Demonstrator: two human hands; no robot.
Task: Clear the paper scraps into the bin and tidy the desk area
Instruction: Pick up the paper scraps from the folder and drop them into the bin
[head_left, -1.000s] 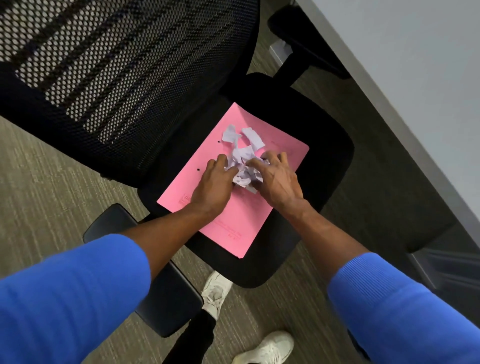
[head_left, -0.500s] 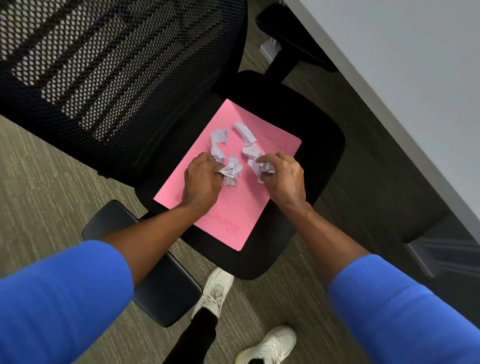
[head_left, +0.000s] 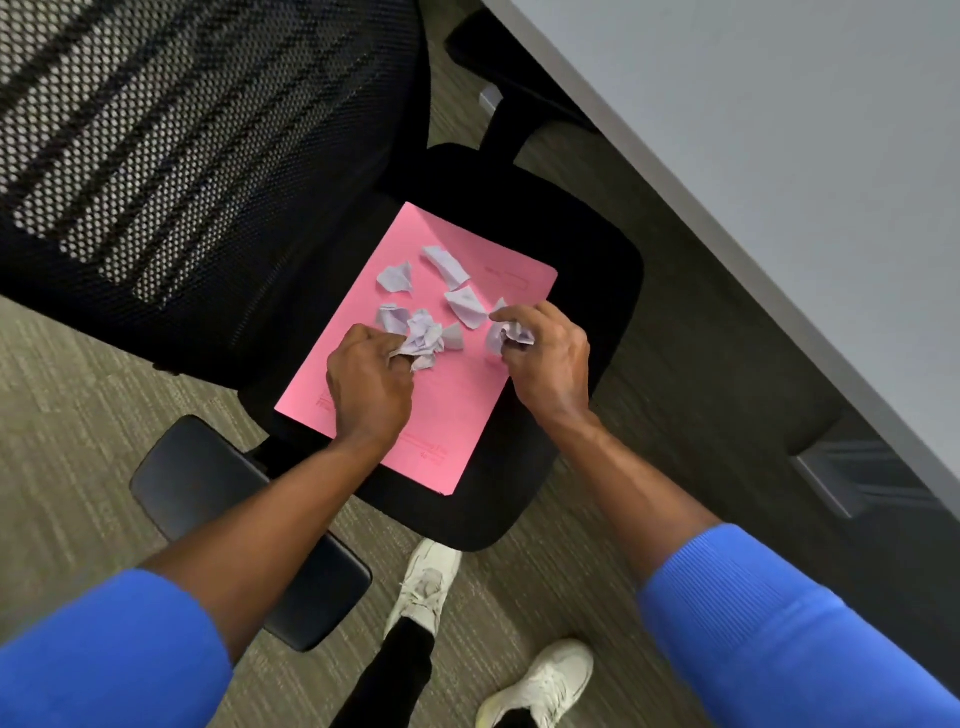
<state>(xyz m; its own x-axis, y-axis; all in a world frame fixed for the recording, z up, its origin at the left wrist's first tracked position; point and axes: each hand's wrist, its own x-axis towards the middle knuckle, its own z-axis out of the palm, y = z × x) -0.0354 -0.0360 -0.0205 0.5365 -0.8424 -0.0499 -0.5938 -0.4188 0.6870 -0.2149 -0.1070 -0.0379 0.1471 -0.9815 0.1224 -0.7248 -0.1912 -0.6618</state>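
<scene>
A pink folder (head_left: 447, 410) lies on the black seat of an office chair (head_left: 587, 291). Several crumpled white paper scraps (head_left: 452, 270) are spread over the folder's far half. My left hand (head_left: 366, 384) pinches a bunch of crumpled scraps (head_left: 423, 338) at the folder's middle. My right hand (head_left: 548, 358) is closed around another crumpled scrap (head_left: 501, 332) near the folder's right edge. No bin is in view.
The chair's mesh backrest (head_left: 182, 145) fills the upper left and a black armrest (head_left: 208, 499) juts out at the lower left. A grey desk (head_left: 779, 156) runs along the right. My white shoes (head_left: 426, 587) stand on the carpet below the seat.
My hands have drawn apart, splitting the single pile between them, and several scraps now lie spread out over the folder's far half.
</scene>
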